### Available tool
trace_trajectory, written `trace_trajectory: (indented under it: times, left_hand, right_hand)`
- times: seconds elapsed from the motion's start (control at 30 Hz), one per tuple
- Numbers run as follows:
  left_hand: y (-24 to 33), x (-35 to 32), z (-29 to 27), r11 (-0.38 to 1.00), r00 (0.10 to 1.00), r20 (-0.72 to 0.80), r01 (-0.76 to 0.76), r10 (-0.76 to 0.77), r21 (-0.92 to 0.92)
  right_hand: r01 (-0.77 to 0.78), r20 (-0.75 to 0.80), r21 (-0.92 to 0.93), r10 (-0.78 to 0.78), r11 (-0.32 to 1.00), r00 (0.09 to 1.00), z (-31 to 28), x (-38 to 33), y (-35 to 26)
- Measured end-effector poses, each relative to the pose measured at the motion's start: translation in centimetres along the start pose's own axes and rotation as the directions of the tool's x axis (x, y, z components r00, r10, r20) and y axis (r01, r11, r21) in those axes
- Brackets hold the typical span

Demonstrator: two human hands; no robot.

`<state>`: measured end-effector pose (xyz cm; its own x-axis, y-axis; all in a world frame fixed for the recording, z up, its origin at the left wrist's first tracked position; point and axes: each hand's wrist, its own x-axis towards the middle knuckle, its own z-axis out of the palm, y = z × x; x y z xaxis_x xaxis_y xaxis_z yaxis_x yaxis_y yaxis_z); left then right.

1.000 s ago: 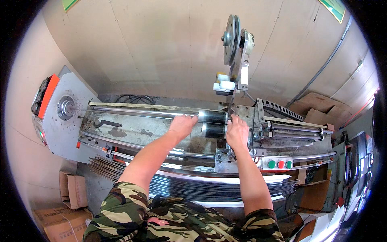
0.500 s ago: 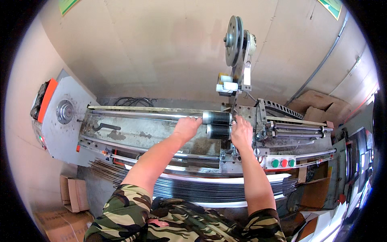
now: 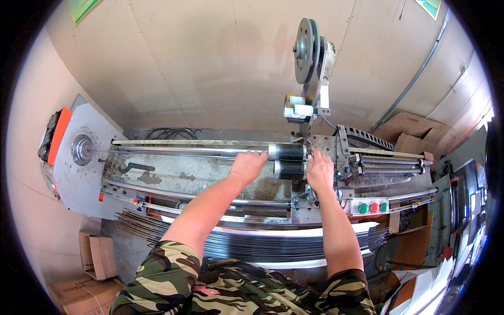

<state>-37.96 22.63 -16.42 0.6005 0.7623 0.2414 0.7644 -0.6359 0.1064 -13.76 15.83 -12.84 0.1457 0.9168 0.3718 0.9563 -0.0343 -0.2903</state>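
Note:
Two dark rollers with silvery left ends, a far roller (image 3: 287, 152) and a near roller (image 3: 291, 170), lie side by side on the carriage of a long metal machine. My left hand (image 3: 249, 166) is closed just left of the rollers, by the long shiny rod (image 3: 194, 150). Whatever its fingers pinch is hidden. My right hand (image 3: 319, 169) sits at the rollers' right ends, with its fingers bent down and close together over the carriage. What lies under those fingertips cannot be made out.
A pulley wheel (image 3: 304, 51) stands on an upright arm behind the rollers. A hooked black wrench (image 3: 135, 167) lies on the machine bed (image 3: 173, 181). Green and red buttons (image 3: 374, 208) are at right front. A bundle of dark rods (image 3: 268, 245) lies before me; cardboard boxes (image 3: 98, 255) stand at left.
The view has shifted slightly, so the machine and rollers appear a little farther right. Both my hands keep their places at either end of the rollers, with the right fingers drawn slightly closer together.

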Motion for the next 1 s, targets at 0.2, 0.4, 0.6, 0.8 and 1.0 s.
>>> trace_trajectory:
  times: [0.2,0.4,0.6,0.8,1.0]
  left_hand:
    - [0.0,0.2,0.1,1.000,1.000,0.019,-0.020,0.019,0.019]
    - [-0.2,0.2,0.8,1.000,1.000,-0.006,-0.025,0.025,-0.004]
    - [-0.5,0.3,0.4,0.999,0.998,0.030,-0.048,0.049,-0.005]
    - [-1.7,-0.4,-0.2,0.998,0.998,0.029,-0.059,0.060,-0.018]
    - [-6.3,-3.0,-1.4,0.996,0.995,0.033,-0.094,0.094,0.002]
  right_hand:
    - [0.015,-0.022,0.004,-0.015,1.000,1.000,0.2,0.1,0.4]
    - [0.011,-0.036,0.010,-0.010,1.000,0.999,0.5,0.0,0.6]
    - [-0.046,-0.088,0.037,0.049,0.998,0.995,0.3,0.0,0.6]
    - [-0.111,-0.254,0.043,0.118,0.993,0.960,-0.8,-0.3,0.3]
    - [-0.155,-0.557,0.062,0.163,0.986,0.814,-1.7,-3.5,-0.6]
